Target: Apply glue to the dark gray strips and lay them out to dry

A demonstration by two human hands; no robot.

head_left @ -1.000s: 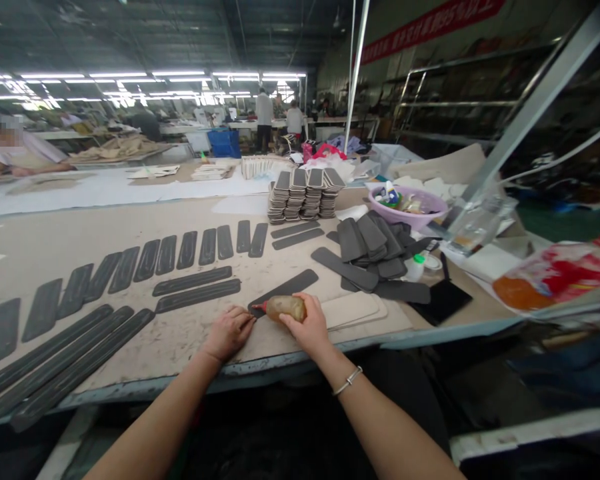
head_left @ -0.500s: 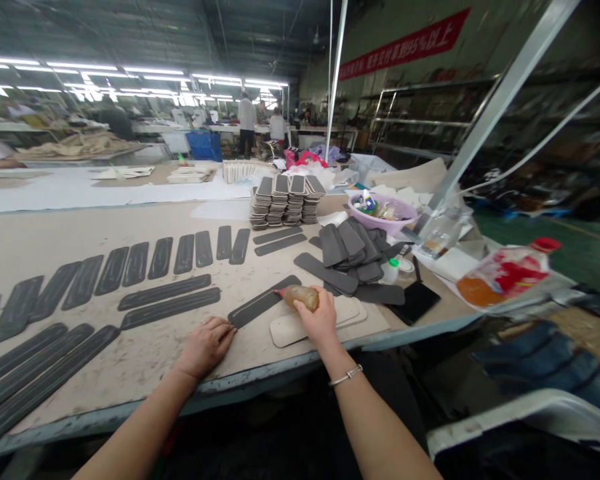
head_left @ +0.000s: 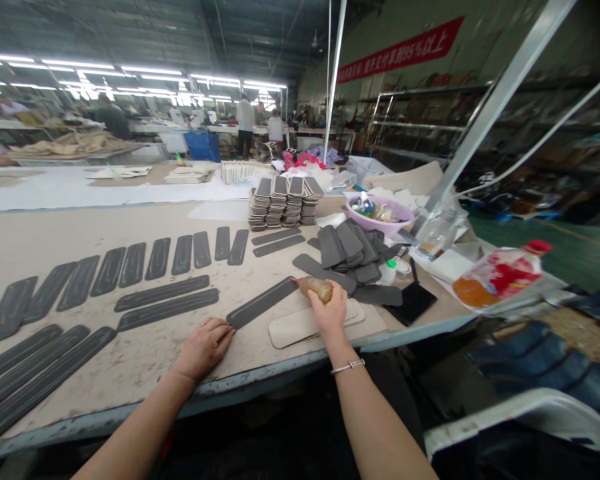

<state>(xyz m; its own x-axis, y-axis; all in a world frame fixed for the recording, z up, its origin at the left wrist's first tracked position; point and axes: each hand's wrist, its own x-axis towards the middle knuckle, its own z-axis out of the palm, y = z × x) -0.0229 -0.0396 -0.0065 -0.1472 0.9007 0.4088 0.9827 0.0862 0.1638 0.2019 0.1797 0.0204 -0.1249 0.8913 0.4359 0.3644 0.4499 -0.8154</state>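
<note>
My right hand point(head_left: 329, 308) is wrapped round a squeeze bottle of amber glue point(head_left: 316, 289). Its red tip points left, at the far end of a long dark grey strip point(head_left: 263, 303). A thin glue line runs along the strip's upper edge. With fingers bent and close together, my left hand point(head_left: 207, 347) presses the strip's near left end to the table. Beige rounded pieces point(head_left: 293, 327) lie under and beside my right hand. To the left are rows of dark pieces point(head_left: 133, 264) bearing shiny glue lines, including longer strips point(head_left: 167, 310).
Loose dark pieces point(head_left: 350, 243) are heaped right of centre, before a purple basin point(head_left: 380, 213). Neat stacks point(head_left: 284, 203) stand behind. A jug of orange liquid point(head_left: 500, 273) sits at the right edge. A metal post point(head_left: 495, 120) slants up on the right.
My right hand has moved right and slightly up with the glue bottle, its tip travelling along the strip to the far end. My left hand stays at the near end.
</note>
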